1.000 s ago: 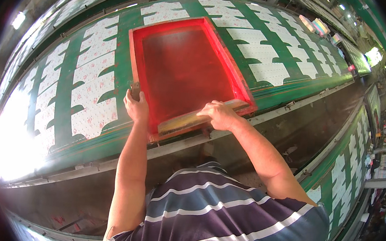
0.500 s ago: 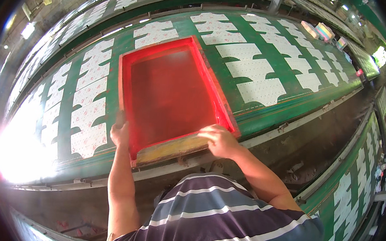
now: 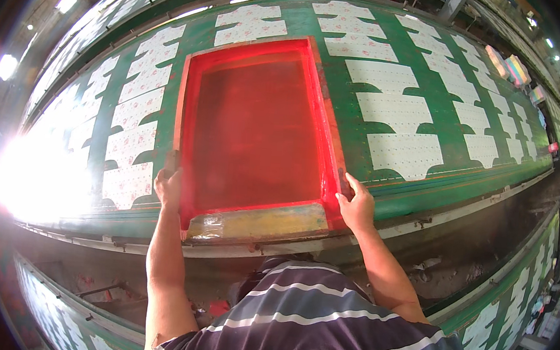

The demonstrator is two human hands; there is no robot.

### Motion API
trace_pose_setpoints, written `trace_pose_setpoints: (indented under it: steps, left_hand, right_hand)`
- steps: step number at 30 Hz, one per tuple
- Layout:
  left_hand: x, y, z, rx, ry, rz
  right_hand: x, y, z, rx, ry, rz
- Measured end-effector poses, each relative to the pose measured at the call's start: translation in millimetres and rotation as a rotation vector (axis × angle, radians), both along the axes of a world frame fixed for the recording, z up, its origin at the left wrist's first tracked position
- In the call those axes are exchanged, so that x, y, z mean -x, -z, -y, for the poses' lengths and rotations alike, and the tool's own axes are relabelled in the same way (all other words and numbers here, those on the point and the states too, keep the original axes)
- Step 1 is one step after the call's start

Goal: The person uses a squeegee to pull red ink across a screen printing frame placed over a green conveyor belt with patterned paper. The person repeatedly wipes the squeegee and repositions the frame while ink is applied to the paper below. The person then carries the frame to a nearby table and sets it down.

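A red rectangular screen frame [image 3: 251, 126] lies on the long green table [image 3: 397, 187], with a worn yellowish strip [image 3: 263, 220] along its near edge. My left hand [image 3: 168, 186] is closed on a block at the frame's lower left side. My right hand [image 3: 357, 201] grips the frame's right side near its lower corner, fingers curled round the edge. Rows of white cut fabric pieces with small pink prints [image 3: 132, 137] lie to the left of the frame, and pale dotted pieces [image 3: 394, 105] lie to its right.
Pastel striped stacks [image 3: 518, 69] sit at the far right. Parallel tables with more cut pieces run behind and on the near right [image 3: 514, 292]. A metal rail [image 3: 421, 225] lines the table's front edge, above a dark gap. A post [image 3: 452, 4] stands at the back.
My right hand has moved from the frame's near edge to its right side. The frame now appears straighter and slightly more to the left in view; the camera view has also shifted.
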State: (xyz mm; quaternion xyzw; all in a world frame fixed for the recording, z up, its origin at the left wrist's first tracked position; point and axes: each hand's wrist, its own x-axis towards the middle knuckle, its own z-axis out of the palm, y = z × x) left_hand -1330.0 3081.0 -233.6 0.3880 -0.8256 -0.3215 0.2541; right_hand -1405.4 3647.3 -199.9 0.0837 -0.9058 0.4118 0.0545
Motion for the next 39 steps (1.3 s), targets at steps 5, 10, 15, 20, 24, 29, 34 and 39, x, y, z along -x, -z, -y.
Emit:
trace_pose_setpoints:
  steps: [5,10,15,20,24,29,34,39]
  left_hand:
    - [1,-20,-11,-0.178,-0.004,0.019]
    - [0,-25,-14,-0.215,0.022,-0.005]
    - [-2,-30,-18,-0.197,0.056,-0.047]
    - [-4,-31,-9,-0.427,0.07,-0.126]
    - [1,-30,-9,-0.625,0.072,-0.242]
    - [27,-49,-54,-0.558,0.045,-0.239]
    - [69,-57,-145,-0.539,0.104,-0.382]
    - [104,-53,-250,-0.468,0.063,-0.213]
  right_hand:
    - [4,-8,10,-0.114,0.028,0.022]
    - [9,-6,15,-0.089,0.056,-0.037]
    - [8,-19,21,-0.02,0.09,-0.012]
    - [8,-57,20,-0.014,0.042,-0.18]
    - [17,-73,9,-0.061,0.023,-0.131]
    - [46,-72,-36,-0.028,0.049,-0.193]
    - [81,-55,-115,0.023,0.132,-0.155]
    - [117,-28,-216,0.055,0.245,-0.055]
